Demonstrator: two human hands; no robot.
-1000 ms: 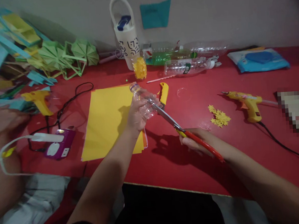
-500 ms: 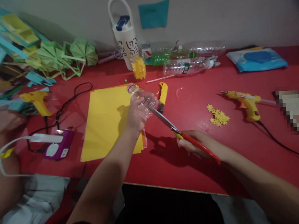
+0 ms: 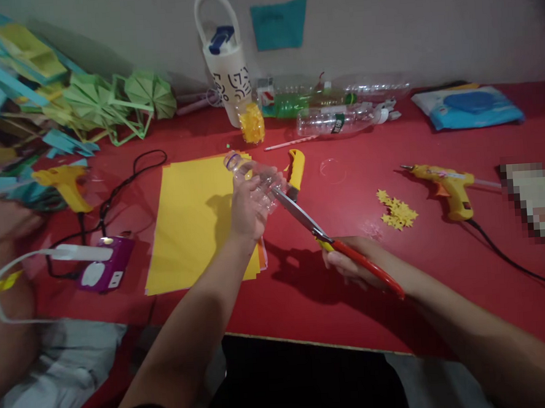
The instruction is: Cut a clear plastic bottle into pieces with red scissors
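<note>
The left hand (image 3: 247, 210), fingers curled, gripped a bottle (image 3: 257, 169) partly over the paper (image 3: 190, 221). The right hand (image 3: 344, 264), fingers closed, held scissors (image 3: 319, 232) at its wide end. Neat work called for short snips.

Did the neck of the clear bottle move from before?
Yes, the bottle neck has moved a little left in the picture, closer to the left edge of the yellow paper.

No text is legible; the green label (image 3: 338, 123) on the clear plastic bottle (image 3: 316, 123) is too small to read. Marks on the teal paper (image 3: 280, 30) are too faint.
</note>
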